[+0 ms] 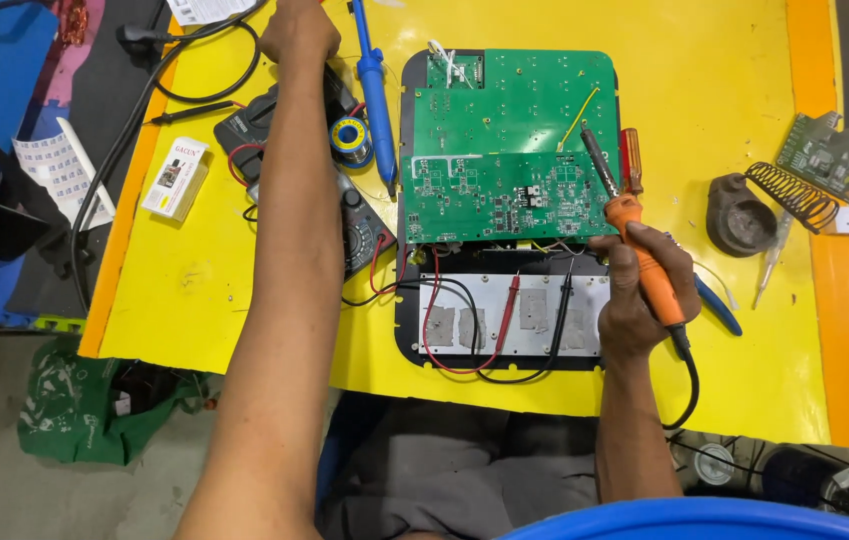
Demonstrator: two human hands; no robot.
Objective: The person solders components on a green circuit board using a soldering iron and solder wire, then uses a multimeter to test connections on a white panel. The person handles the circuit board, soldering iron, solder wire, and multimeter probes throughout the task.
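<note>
Covering the bench [734,60], yellow matting (grey floor [4,490] below).

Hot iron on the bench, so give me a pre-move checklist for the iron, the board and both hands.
1. Right hand grips soldering iron by its orange handle: ok.
2. Iron tip over green circuit board; contact: cannot tell.
3. Left hand away from the tip, at the table's far edge: ok.
4. Multimeter probes and leads lie across the metal plate, near the iron cord: not ok.
5. Coil iron stand within right-side reach: ok.
6. Solder spool near the board: ok.
</note>
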